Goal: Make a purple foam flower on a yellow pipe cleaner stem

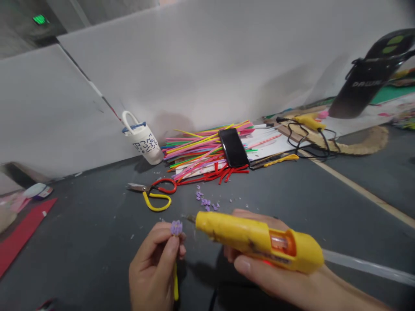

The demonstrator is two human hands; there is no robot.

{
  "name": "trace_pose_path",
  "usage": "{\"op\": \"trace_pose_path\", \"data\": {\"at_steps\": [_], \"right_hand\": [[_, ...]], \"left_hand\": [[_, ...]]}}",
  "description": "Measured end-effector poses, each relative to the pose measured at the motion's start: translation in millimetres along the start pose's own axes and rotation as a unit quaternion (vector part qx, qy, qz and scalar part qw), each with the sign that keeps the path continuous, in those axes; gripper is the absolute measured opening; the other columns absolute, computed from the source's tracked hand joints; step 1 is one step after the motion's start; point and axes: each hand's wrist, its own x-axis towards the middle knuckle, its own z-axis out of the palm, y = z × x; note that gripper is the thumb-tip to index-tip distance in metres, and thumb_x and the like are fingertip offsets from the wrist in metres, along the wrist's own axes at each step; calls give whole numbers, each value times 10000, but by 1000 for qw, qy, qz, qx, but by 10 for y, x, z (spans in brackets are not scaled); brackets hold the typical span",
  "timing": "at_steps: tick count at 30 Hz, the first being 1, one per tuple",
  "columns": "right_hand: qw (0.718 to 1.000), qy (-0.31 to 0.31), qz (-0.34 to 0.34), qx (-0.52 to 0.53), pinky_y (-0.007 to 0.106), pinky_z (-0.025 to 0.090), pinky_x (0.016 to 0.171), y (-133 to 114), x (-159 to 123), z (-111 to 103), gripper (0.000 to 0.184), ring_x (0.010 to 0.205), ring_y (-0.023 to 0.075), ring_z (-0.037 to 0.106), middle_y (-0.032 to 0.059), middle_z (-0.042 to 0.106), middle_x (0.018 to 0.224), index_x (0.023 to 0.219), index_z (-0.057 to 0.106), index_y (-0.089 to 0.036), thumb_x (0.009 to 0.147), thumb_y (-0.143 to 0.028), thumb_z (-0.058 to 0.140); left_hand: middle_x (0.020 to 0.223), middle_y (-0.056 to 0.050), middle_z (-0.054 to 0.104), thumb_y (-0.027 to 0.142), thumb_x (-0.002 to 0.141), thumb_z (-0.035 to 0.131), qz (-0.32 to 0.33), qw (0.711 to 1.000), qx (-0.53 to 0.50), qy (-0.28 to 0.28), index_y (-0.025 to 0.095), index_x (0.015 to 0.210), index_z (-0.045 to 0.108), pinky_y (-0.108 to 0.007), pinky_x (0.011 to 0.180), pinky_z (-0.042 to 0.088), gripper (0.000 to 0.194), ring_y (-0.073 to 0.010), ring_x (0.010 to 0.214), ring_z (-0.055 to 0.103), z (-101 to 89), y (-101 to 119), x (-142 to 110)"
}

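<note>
Between thumb and fingers, my left hand (155, 263) pinches a small purple flower (176, 227) whose yellow stem (175, 280) hangs below the hand. A yellow hot glue gun (240, 233) is in my right hand (266, 276), its nozzle pointing left, just right of the flower and apart from it. A clear glue stick (366, 265) sticks out of the gun's back end. Beyond the hands, small purple pieces (207, 202) lie scattered on the dark table. Scissors (155, 192) with one red and one yellow handle rest past my left hand.
A bundle of coloured pipe cleaners (194, 149) lies by the white partition, with a black phone (234, 147) on it. A white cup (144, 142) stands to its left. Further right are a second yellow glue gun (309, 122) with a cord and a black bottle (359, 82). Red sheet (26, 235) at left.
</note>
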Motion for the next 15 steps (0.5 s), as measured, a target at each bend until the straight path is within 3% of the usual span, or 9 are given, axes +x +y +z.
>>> {"op": "trace_pose_path", "data": {"at_steps": [2, 4, 10, 15], "right_hand": [[998, -30, -15, 46, 215, 499, 644, 11, -20, -7, 180, 605, 115, 574, -25, 584, 645, 680, 514, -217, 784, -75, 474], [995, -57, -20, 77, 252, 480, 653, 27, -44, 26, 162, 618, 128, 546, -6, 574, 663, 690, 506, -209, 830, -145, 457], [993, -17, -72, 96, 283, 377, 556, 134, -77, 225, 460, 532, 130, 432, -10, 467, 546, 591, 392, -217, 958, -484, 322], [983, -21, -153, 102, 284, 373, 560, 222, -38, 226, 469, 526, 133, 458, -2, 494, 549, 620, 464, -217, 965, -493, 307]], "left_hand": [[767, 7, 653, 161, 782, 651, 89, 994, 63, 9, 215, 743, 702, -152, 551, 483, 85, -89, 607, 577, -42, -11, 12], [799, 14, 653, 122, 788, 630, 138, 986, 90, 14, 225, 772, 692, -144, 550, 484, 121, -89, 627, 580, -63, -20, 15], [820, -9, 665, 90, 812, 589, 233, 969, 86, -2, 216, 851, 700, -190, 631, 498, 172, -131, 755, 612, -79, -49, 16], [813, -19, 690, 135, 809, 608, 261, 965, 39, 3, 229, 840, 715, -229, 575, 493, 145, -145, 682, 606, -86, -48, 32]]}}
